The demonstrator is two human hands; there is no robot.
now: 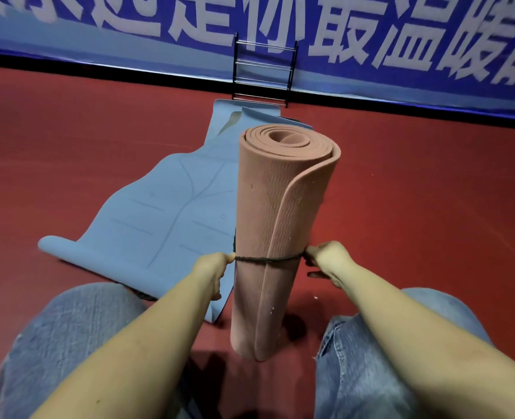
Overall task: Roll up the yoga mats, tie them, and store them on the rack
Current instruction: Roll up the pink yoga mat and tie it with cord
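A rolled pink yoga mat (280,225) stands upright on the red floor between my knees. A dark cord (268,259) runs taut around its lower half. My left hand (212,270) pinches the cord's end at the roll's left side. On the right side my right hand (328,258) grips the other end. A blue yoga mat (165,213) lies unrolled and rumpled on the floor behind and to the left of the roll. The black rack (263,71) with metal bars stands against the far wall.
A blue banner with white characters (371,34) covers the wall behind the rack. Red floor (431,192) stretches to the right and left of the mats. My knees in jeans (68,343) frame the pink roll.
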